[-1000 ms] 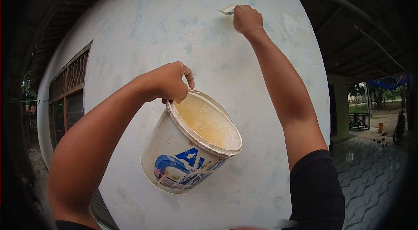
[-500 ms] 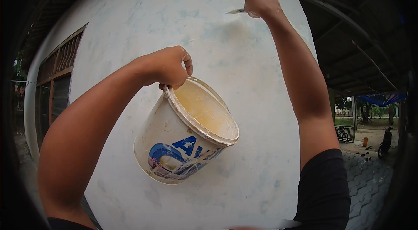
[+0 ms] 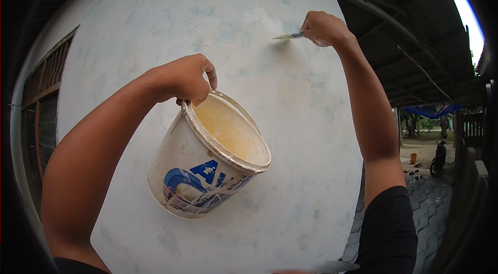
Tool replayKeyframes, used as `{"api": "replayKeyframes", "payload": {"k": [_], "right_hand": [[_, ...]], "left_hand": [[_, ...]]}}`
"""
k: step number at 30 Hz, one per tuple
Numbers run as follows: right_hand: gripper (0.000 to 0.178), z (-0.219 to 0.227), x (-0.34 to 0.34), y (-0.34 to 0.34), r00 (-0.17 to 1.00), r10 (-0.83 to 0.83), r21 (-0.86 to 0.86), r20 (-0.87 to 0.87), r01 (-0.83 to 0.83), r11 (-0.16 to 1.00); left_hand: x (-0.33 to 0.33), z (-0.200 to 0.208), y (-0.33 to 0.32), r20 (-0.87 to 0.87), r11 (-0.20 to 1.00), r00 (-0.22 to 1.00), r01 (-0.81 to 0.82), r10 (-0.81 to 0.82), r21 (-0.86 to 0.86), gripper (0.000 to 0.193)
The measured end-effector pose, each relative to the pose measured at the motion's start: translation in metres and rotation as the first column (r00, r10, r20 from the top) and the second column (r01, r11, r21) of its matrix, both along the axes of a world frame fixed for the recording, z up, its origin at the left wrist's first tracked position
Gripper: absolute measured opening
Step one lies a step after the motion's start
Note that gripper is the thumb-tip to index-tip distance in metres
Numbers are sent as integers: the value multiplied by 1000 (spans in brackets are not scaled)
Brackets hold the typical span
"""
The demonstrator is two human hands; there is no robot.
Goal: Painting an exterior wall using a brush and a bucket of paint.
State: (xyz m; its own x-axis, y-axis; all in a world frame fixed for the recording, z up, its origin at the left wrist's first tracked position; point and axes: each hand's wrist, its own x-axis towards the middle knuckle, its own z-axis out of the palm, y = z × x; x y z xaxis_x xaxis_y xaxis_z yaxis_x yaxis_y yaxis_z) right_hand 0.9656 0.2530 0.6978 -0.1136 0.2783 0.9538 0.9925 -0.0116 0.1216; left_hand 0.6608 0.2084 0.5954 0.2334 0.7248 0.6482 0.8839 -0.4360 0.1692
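My left hand (image 3: 188, 78) is closed over the rim of a white plastic bucket (image 3: 179, 149) with blue printing. The bucket hangs tilted, its mouth turned toward the right. Pale yellowish residue coats the inside, and dried white matter crusts the rim; the bottom inside is partly hidden. Higher up on the right, my right hand (image 3: 326, 29) is wrapped round a putty knife (image 3: 288, 36), its blade pointing left. The blade lies at or very near the white wall (image 3: 306, 160), which has patchy bluish-grey smears; I cannot tell whether it touches.
A brown-framed window (image 3: 47, 85) with bars is at the left. Past the wall's right edge are a dark roof (image 3: 384, 20), grey paving (image 3: 428, 206), a parked motorcycle (image 3: 439, 158) and an orange bucket (image 3: 413, 158). A blurred grey shape (image 3: 334, 266) crosses the lower edge.
The view has turned somewhat to the right. My right hand has moved down and to the right across the wall with the putty knife. My left hand keeps its hold on the bucket.
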Motion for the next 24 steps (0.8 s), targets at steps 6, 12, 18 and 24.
{"api": "replayKeyframes", "payload": {"k": [6, 12, 18, 24], "right_hand": [[18, -4, 1, 35, 989, -35, 253, -145, 71, 965], [19, -71, -25, 76, 999, -11, 216, -34, 18, 976], [19, -47, -19, -9, 991, -91, 122, -102, 103, 987], [20, -16, -20, 51, 997, -54, 286, -59, 69, 956]], "left_hand": [[3, -2, -10, -63, 1000, 998, 14, -12, 27, 47], [-11, -10, -11, -58, 993, 994, 93, -89, 76, 46], [-15, -8, -9, -81, 987, 987, 144, -139, 73, 47], [-14, -7, -11, -98, 976, 975, 207, -200, 70, 45]]}}
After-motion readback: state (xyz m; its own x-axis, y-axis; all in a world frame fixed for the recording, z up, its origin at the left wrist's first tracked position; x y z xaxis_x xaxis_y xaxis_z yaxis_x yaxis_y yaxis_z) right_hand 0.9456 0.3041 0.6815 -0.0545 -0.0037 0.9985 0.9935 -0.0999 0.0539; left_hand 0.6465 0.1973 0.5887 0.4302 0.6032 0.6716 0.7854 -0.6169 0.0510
